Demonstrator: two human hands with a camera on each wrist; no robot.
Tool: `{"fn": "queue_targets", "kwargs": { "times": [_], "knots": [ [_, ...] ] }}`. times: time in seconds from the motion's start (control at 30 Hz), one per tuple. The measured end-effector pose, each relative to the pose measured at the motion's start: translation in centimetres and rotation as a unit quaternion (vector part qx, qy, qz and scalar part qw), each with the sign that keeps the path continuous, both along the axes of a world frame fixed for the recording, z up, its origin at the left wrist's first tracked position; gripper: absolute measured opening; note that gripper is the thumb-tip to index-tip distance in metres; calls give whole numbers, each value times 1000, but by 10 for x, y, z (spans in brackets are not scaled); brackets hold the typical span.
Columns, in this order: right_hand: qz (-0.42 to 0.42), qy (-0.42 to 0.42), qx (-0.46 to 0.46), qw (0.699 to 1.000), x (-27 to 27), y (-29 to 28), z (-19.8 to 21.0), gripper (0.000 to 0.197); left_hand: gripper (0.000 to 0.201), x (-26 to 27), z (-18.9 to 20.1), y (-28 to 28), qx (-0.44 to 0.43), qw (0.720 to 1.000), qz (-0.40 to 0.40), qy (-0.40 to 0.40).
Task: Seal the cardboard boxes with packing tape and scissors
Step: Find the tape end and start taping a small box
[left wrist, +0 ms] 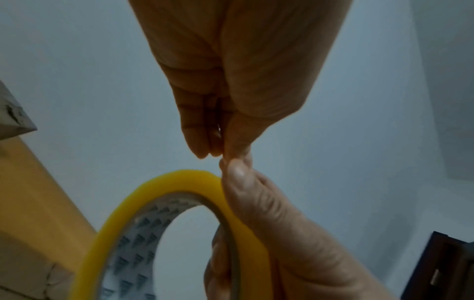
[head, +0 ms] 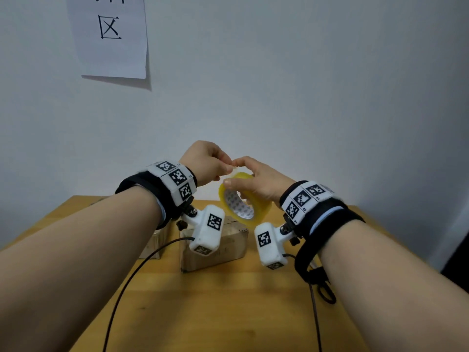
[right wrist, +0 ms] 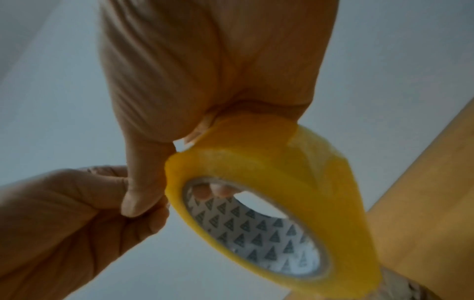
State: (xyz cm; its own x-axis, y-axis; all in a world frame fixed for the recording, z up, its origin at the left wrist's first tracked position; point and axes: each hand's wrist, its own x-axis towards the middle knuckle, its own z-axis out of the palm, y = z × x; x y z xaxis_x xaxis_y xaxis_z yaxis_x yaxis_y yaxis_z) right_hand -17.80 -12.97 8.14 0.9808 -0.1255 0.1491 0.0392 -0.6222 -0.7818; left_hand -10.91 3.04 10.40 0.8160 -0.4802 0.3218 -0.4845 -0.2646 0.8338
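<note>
A yellow packing tape roll with a printed white core hangs in the air above the table. My right hand grips it, with the thumb on the outer face and fingers through the core. My left hand pinches at the tape's loose end on top of the roll, its fingertips meeting my right thumb. A small cardboard box sits on the table right below both hands. Black-handled scissors lie on the table under my right forearm.
A second cardboard box stands left of the first, mostly hidden by my left arm. The wooden table reaches the white wall, where a paper sign hangs. Two black cables run across the tabletop.
</note>
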Motion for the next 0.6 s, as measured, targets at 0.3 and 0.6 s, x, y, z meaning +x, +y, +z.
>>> {"fn": "queue_targets", "kwargs": {
  "times": [0.3,0.6],
  "knots": [
    [-33,37,52,997,-13,-22,-7,23,4,0,-6,-20,-46,997,-12,61],
    [-112,174,78,975,-15,-49,-40,11,41,16,-74,-38,106,988,-54,100]
  ]
}}
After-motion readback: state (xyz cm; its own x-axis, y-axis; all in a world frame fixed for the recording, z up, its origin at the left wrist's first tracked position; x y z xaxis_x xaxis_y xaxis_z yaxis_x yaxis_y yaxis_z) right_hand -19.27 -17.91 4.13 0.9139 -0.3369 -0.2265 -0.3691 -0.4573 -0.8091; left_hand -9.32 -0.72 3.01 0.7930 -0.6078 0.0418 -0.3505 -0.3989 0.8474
